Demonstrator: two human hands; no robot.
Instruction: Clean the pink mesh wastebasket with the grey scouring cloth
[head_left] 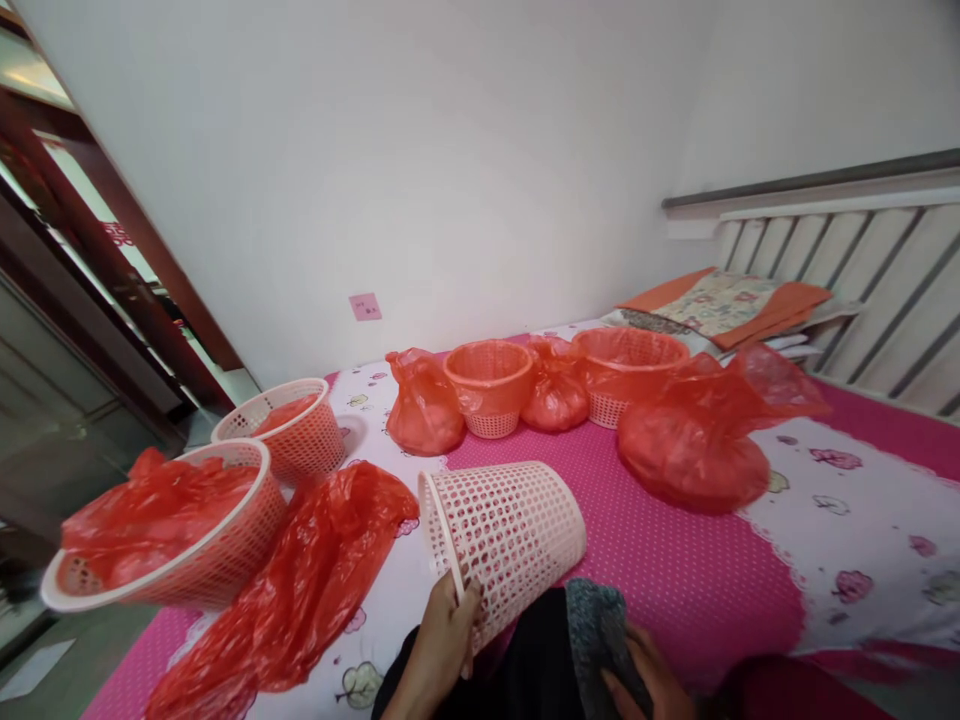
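Crumpled red plastic fills a white-rimmed basket (229, 565) at 9 o'clock, on a dial I centre from my remote post on the pale perforated basket (525, 540) in the person's grasp. Behind it, at 10 o'clock, a second basket (319, 440) contains more red plastic; just beside both, near 9 o'clock, a loose red bag (322, 560) sprawls across the patterned cover (720, 570). A bulging red bag (426, 415) sits at 11 o'clock. At 7 o'clock I see the left hand (448, 630), its fingers closed on the pale perforated basket's rim; that basket is tipped on its side, mouth toward 9 and base toward 3, and I cannot tell whether it touches the cover. At 12 stands a red-lined basket (493, 424), at 1 a smaller bulging bag (556, 400), and between 1 and 2 another lined basket (604, 411). At 4 o'clock the right hand (649, 675) has its fingers curled on a grey-blue cloth (596, 625). A larger bulging bag (686, 460) rests at 2 o'clock, with folded orange-edged textiles (727, 305) farther out beside a white slatted panel (862, 290).
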